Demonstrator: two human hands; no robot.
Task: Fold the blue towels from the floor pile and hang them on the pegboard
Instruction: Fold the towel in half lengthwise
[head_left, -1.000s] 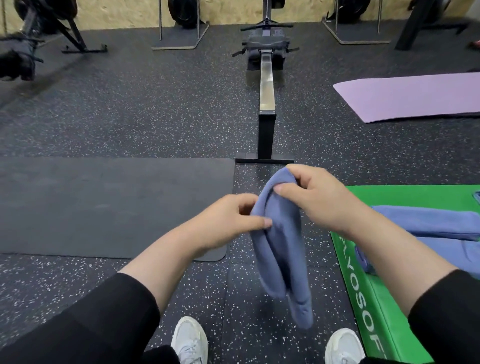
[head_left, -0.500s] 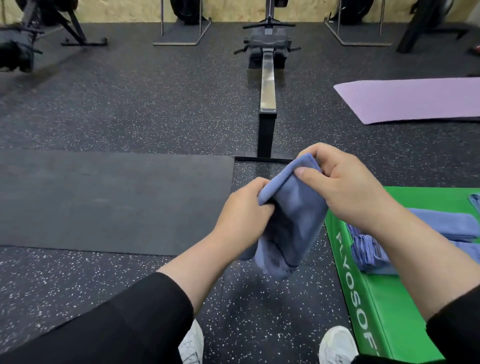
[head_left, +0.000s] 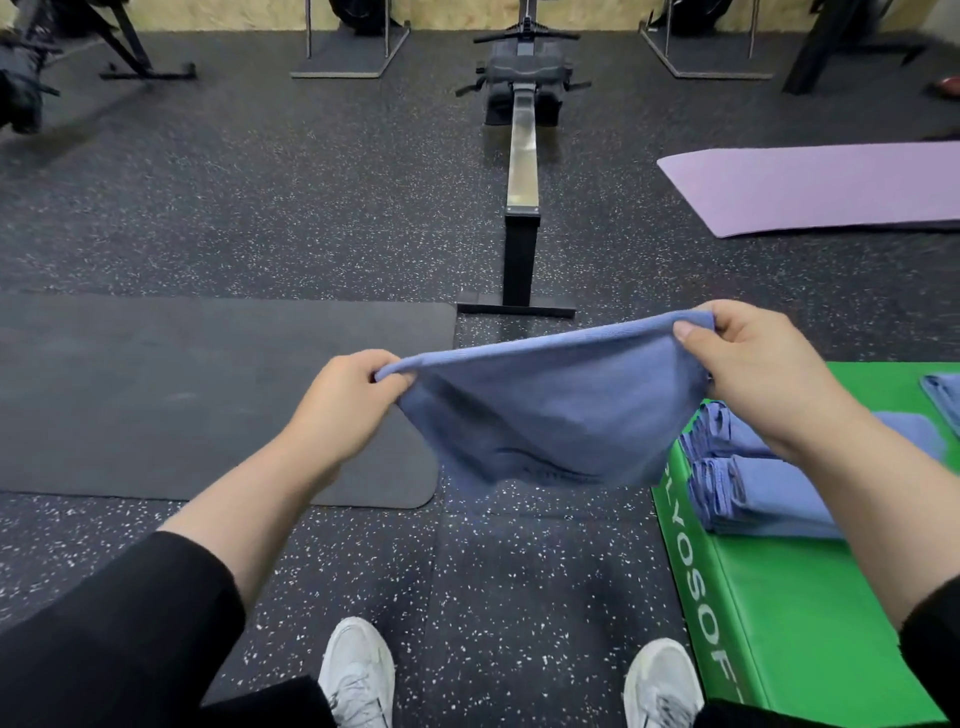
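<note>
The towel (head_left: 545, 415) is held stretched in the air above the floor, one top corner pinched in each of the hands: left (head_left: 348, 410), right (head_left: 753, 374). Corners should be brought together evenly, keeping the edge taut.

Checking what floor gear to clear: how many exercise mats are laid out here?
2: a black mat on the floor at left, and a purple mat at far right. More may lie outside the view.

Speckled black rubber gym floor (head_left: 260, 208), rowing machine (head_left: 522, 156) dead ahead, purple mat (head_left: 831, 187) right, plywood wall (head_left: 441, 13) behind.
</note>
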